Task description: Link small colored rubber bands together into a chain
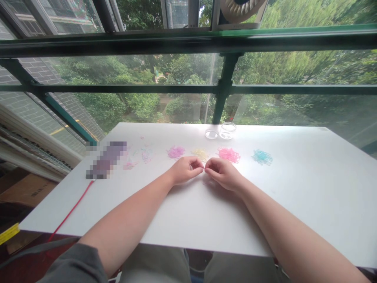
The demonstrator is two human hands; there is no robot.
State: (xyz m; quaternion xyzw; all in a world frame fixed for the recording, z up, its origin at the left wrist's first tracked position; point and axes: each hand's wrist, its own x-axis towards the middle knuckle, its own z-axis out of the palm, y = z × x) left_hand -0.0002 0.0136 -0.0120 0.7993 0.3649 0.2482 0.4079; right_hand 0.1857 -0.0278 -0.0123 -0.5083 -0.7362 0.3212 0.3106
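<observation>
My left hand (187, 170) and my right hand (223, 173) meet fingertip to fingertip above the white table (182, 220). Both are pinched closed; whatever lies between the fingers is too small to make out. Just beyond them are small heaps of thin bands: purple (176, 152), pale yellow (200, 154), pink (229, 155) and teal (262, 157). Looser mixed bands (146, 155) lie further left. A few faint strands (209, 182) rest below my hands.
A clear round jar (227, 130) stands near the table's back edge beside a clear lid (211, 135). At the left lies a pixelated object (106, 160) with a red cord (70, 210). Windows with green bars rise behind the table.
</observation>
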